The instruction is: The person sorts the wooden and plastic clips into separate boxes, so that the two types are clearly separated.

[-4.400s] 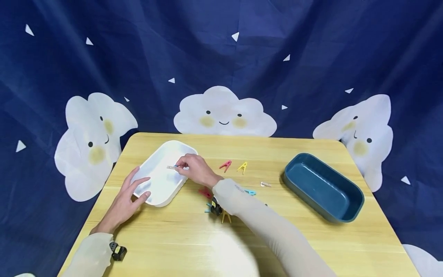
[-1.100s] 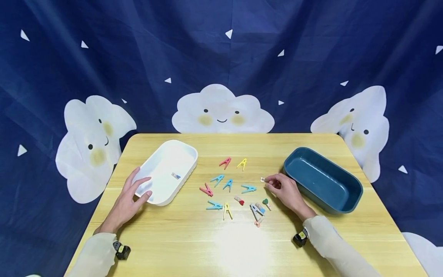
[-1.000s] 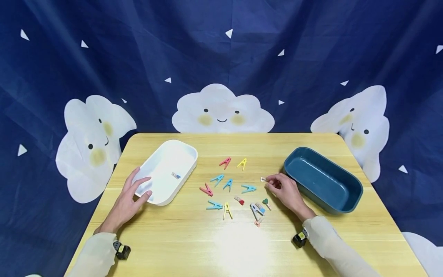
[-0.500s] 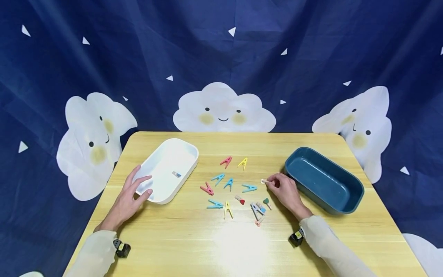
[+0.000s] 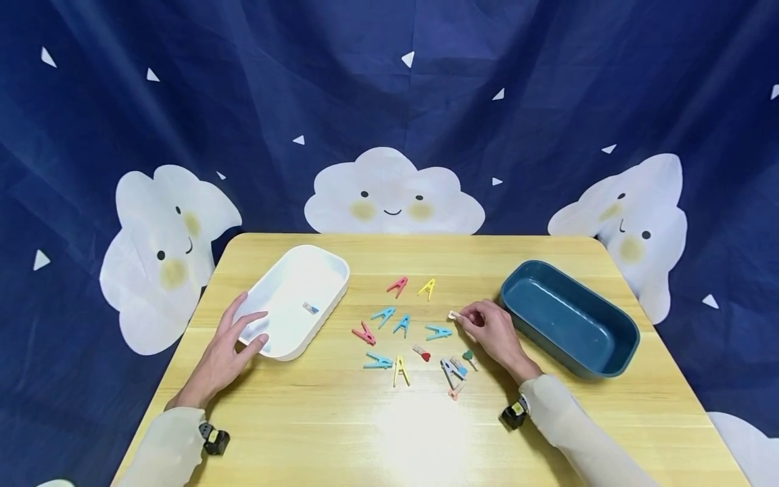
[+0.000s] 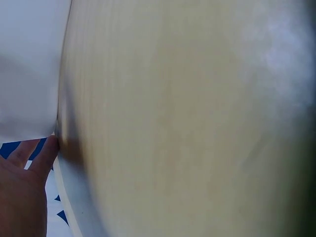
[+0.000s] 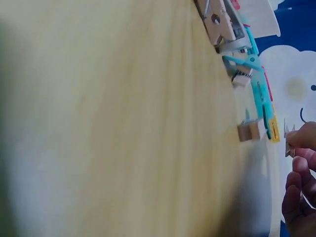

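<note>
Because the tiny pale wooden clip (image 5: 453,314) is pinched only at its end by the right hand (image 5: 489,331), lifted just above the yellow wooden table (image 5: 426,433) near the dark blue oval tub (image 5: 569,325), it could slip and fall among the scattered coloured plastic pegs (image 5: 402,325). The left hand (image 5: 228,352) rests with relaxed fingers on the white oval tub (image 5: 292,301), steadying it.

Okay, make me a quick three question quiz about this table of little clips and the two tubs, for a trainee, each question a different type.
1. True or false: the right hand pinches a small pale clip.
2. What lies in the white tub: A nothing, B one small clip, C a heap of clips?
3. Fill in: the left hand rests on the near end of the ____ tub.

Key: 1 true; 2 B; 3 white. The dark blue tub holds nothing.
</note>
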`<move>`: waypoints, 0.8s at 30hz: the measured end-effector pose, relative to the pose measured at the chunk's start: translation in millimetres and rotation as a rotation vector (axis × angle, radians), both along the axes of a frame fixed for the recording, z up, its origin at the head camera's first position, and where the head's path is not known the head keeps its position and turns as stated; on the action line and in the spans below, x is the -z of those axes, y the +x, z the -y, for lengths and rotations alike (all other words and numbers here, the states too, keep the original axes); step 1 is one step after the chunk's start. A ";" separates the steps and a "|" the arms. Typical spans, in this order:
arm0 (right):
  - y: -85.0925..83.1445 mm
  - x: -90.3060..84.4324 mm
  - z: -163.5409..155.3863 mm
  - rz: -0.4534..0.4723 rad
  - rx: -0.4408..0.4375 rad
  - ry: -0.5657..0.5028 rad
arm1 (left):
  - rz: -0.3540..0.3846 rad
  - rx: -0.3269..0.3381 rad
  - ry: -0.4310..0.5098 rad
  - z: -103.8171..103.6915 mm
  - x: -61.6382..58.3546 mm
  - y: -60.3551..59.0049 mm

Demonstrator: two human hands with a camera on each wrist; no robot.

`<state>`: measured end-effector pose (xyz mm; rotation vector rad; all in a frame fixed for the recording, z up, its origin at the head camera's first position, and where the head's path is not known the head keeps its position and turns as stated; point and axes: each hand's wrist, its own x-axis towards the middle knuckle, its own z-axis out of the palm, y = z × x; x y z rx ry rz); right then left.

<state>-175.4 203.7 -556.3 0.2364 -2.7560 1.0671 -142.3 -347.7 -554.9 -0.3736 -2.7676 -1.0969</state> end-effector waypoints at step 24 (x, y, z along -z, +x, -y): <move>-31.4 -27.7 84.5 0.025 -0.162 -0.105 | 0.014 -0.009 -0.003 -0.4 -2.1 -0.5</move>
